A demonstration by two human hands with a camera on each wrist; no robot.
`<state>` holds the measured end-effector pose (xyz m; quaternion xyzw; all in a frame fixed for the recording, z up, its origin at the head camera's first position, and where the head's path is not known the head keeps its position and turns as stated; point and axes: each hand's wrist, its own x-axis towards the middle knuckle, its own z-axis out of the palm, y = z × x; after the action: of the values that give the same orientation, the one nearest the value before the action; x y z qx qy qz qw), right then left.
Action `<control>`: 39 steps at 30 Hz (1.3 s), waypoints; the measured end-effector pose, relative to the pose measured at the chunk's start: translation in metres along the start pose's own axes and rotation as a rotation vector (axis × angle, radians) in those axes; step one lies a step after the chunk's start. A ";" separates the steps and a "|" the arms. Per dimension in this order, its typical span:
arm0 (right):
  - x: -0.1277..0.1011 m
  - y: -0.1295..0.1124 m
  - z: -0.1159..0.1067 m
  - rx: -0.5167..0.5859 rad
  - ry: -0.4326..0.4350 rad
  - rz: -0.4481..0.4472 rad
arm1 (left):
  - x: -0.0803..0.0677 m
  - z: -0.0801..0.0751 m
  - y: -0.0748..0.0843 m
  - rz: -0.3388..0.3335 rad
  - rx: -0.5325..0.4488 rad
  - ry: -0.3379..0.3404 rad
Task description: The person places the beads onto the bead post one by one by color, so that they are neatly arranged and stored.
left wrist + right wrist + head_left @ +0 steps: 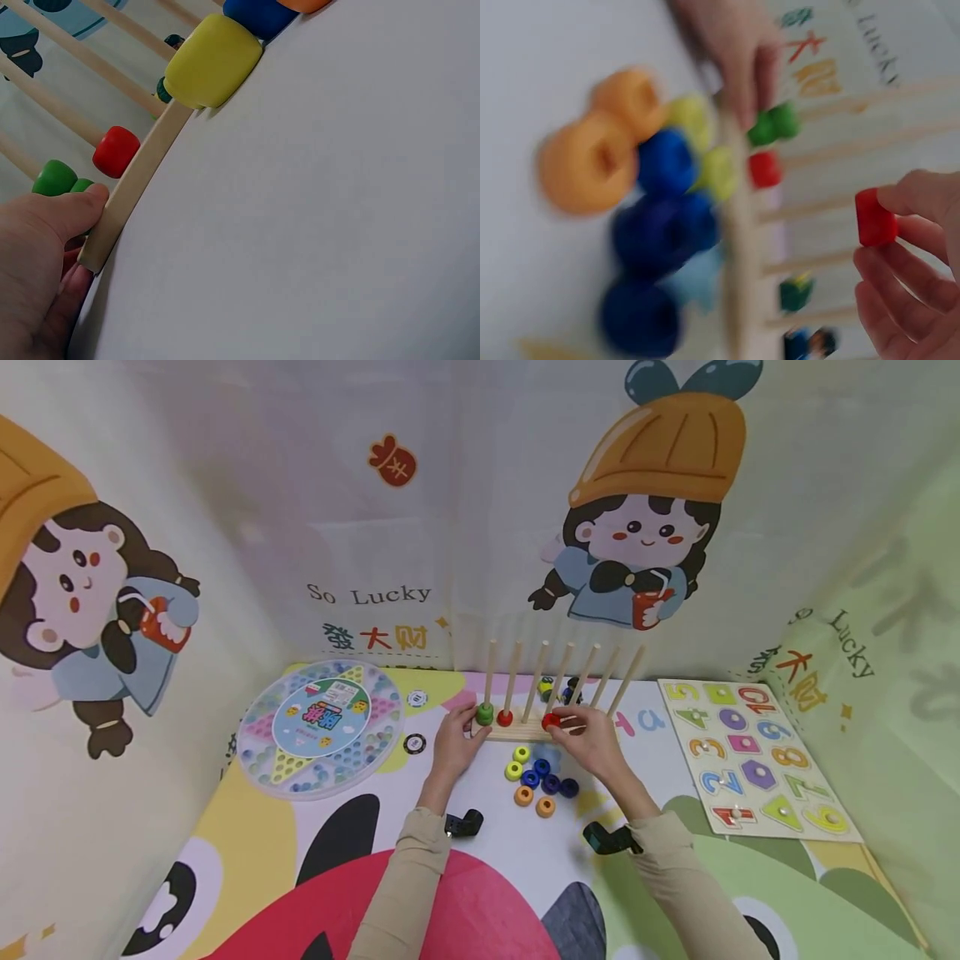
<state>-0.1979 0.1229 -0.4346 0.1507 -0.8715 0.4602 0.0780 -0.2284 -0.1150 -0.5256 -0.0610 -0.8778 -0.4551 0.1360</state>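
My left hand [456, 745] grips the left end of a wooden peg rack [135, 184], its thumb against the base. Two green beads [57, 178] sit on the leftmost peg beside that thumb. One red bead [505, 718] is on the second peg. My right hand [594, 742] pinches another red bead [875, 218] between thumb and fingers, among the pegs; whether a peg passes through it I cannot tell. In front of the rack lie loose yellow beads [513, 771], several blue and dark blue beads [649, 236], and two orange beads [589, 163].
A round marble board game [255, 735] lies at the left, with two poker chips [415, 743] beside it. A wooden number puzzle board [720, 760] is at the right. Small figures [546, 687] stand behind the rack, near the printed cloth wall [510, 527].
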 end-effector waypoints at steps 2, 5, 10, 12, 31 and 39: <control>0.006 -0.013 -0.001 0.009 0.045 -0.039 | 0.001 0.000 -0.001 -0.001 -0.001 0.003; 0.013 -0.032 -0.003 0.022 0.098 -0.085 | 0.001 0.000 -0.002 -0.004 -0.004 0.006; 0.027 -0.056 -0.006 0.046 0.163 -0.151 | 0.001 0.000 -0.001 -0.012 -0.002 -0.006; 0.032 -0.064 -0.008 0.061 0.172 -0.167 | 0.002 0.000 0.000 -0.014 0.000 -0.005; 0.071 -0.110 -0.005 -0.094 0.326 -0.229 | -0.001 0.001 0.000 0.015 -0.005 0.014; 0.072 -0.112 -0.004 -0.145 0.298 -0.208 | 0.000 -0.001 -0.001 0.036 0.005 0.015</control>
<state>-0.2288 0.0531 -0.3253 0.1642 -0.8608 0.4029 0.2640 -0.2288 -0.1160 -0.5260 -0.0732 -0.8766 -0.4510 0.1513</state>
